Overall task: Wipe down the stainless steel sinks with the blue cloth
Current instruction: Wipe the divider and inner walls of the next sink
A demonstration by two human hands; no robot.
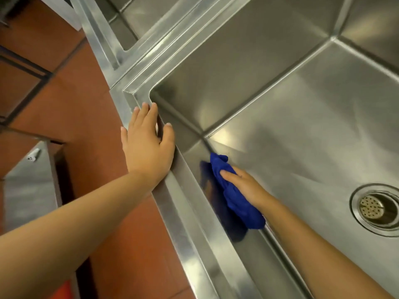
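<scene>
A deep stainless steel sink [302, 117] fills the right of the view, with a round drain strainer [374, 207] at the right edge. My right hand [244, 186] is down inside the basin and grips a bunched blue cloth [235, 197], pressing it against the near wall where it meets the floor. The wall mirrors the cloth as a dark blue patch. My left hand [148, 141] rests flat with straight fingers on the sink's front rim [185, 212], near its left corner.
A second steel sink [138, 16] lies beyond a ridged divider at the top left. Red-brown floor tiles [86, 117] run along the left of the rim. A steel surface [28, 190] stands low at the left edge.
</scene>
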